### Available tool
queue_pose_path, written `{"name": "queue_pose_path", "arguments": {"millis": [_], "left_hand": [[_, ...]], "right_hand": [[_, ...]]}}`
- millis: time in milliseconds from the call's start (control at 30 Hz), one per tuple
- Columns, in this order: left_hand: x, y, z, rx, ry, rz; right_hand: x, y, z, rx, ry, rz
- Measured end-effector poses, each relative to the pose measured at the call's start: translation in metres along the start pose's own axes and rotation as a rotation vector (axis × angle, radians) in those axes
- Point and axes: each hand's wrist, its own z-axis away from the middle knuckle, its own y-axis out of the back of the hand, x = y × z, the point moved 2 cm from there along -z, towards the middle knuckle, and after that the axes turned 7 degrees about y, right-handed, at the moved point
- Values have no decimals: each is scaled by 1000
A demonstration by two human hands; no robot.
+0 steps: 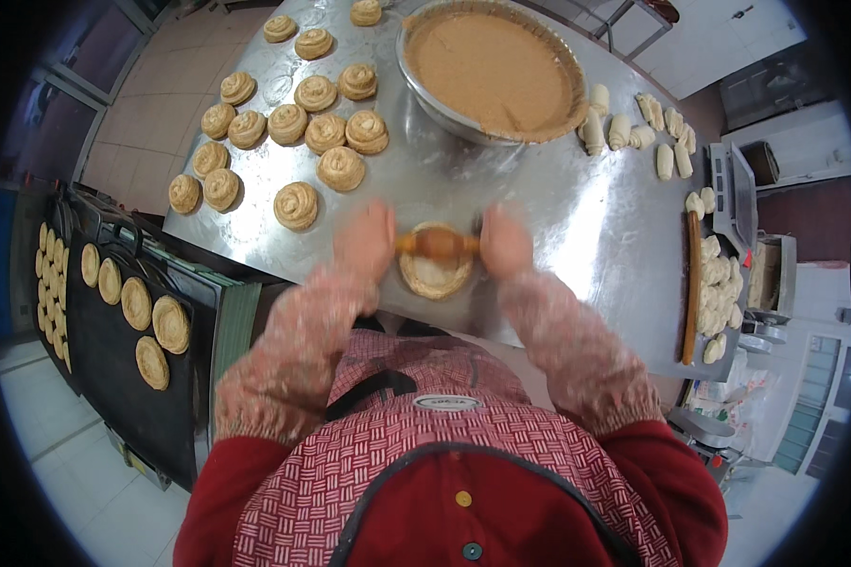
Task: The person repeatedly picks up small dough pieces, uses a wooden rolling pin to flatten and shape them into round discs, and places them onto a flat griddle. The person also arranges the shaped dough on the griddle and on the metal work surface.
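A short wooden rolling pin (436, 243) lies across a round, flattened disc of dough (434, 278) near the front edge of the steel table. My left hand (366, 239) grips the pin's left handle, and my right hand (507, 241) has the right handle. Both hands and the pin are blurred. The disc's rim looks thicker than its pale middle, and the pin hides its far part. To the left, several coiled dough rounds (296, 205) sit on the table. Beyond my hands stands a big metal bowl (461, 127) of brown paste (493, 67).
Left of the table, a black baking tray (113, 383) carries flattened dough discs (136, 303). Rolled dough pieces (619, 132) lie right of the bowl. Along the right edge are a long wooden rolling pin (691, 290), dough lumps (715, 283) and a scale (734, 191).
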Motion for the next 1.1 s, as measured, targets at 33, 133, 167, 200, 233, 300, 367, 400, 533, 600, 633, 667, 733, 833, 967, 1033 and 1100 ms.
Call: {"name": "queue_pose_path", "arguments": {"millis": [33, 133, 167, 200, 233, 300, 367, 400, 533, 600, 633, 667, 733, 833, 967, 1033, 1100], "left_hand": [[-17, -22, 37, 39, -56, -2], [-13, -29, 37, -17, -1, 9], [-8, -26, 30, -83, 66, 11], [-1, -20, 7, -86, 48, 72], [4, -21, 1, -23, 50, 73], [11, -26, -2, 73, 61, 75], [-2, -40, 51, 85, -16, 129], [-4, -37, 77, 77, -49, 158], [-21, -36, 7, 6, 77, 485], [4, 6, -11, 66, 268, 869], [12, 23, -13, 103, 365, 1062], [9, 16, -7, 89, 311, 914], [-13, -11, 8, 106, 231, 618], [2, -57, 34, 170, -133, 463], [13, -89, 21, 112, -53, 293], [1, -64, 31, 54, -391, 641], [-11, -26, 35, -318, -323, 963]], "right_hand": [[4, -9, 35, 3, 70, 29], [-6, 9, 73, -197, -53, 24], [-5, 13, 60, -155, -30, 32], [0, 20, 28, -101, -11, 43], [7, 25, 1, -27, 18, 57], [19, 16, 15, -56, 37, 75], [24, 13, 31, -42, 74, 44], [23, 12, 56, -33, 89, 7], [50, 26, -8, -277, 9, -527], [56, 26, -15, -120, -135, -590], [52, 25, -19, 127, -105, -502], [47, 24, -21, 374, -72, -410], [7, 24, -10, 241, 100, -406], [-37, 10, 15, 119, 423, -211], [-32, 4, -5, -388, 185, -511], [-34, 38, -2, -568, 246, -782], [-41, 57, -6, -838, 64, -1053]]}}
